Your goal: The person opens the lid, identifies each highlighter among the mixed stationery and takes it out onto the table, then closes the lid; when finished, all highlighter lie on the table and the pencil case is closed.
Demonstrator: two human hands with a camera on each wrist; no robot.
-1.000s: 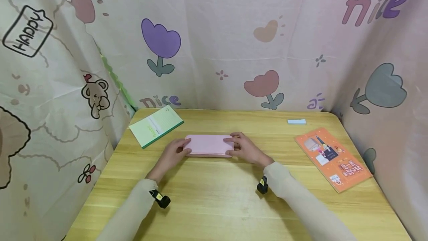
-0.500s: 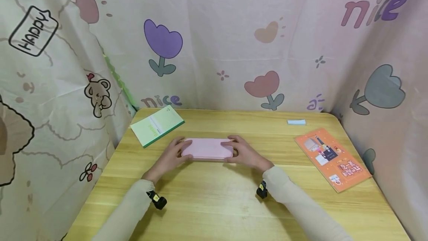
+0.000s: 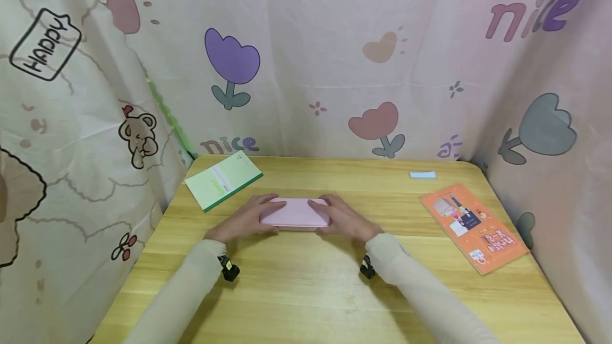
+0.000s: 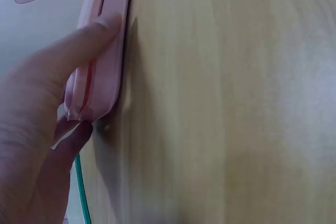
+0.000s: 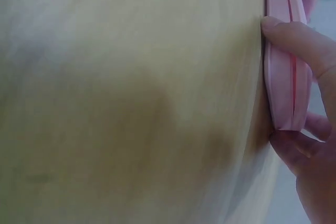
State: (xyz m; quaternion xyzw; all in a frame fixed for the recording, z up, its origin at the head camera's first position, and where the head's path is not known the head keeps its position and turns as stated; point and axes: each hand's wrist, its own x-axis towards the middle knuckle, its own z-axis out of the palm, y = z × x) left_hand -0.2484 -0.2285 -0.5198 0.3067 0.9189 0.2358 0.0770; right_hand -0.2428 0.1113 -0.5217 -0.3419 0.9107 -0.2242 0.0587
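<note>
Pink, the case lay on the table, slightly nearer us than a second earlier; our left hand and right hand, fingers clamped on its ends, had reached farther inward, probably steadying our hold.

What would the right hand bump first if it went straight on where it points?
Probably the long pink plastic-looking case: the right hand grips its right end. Beyond that, depth is hard to judge.
</note>
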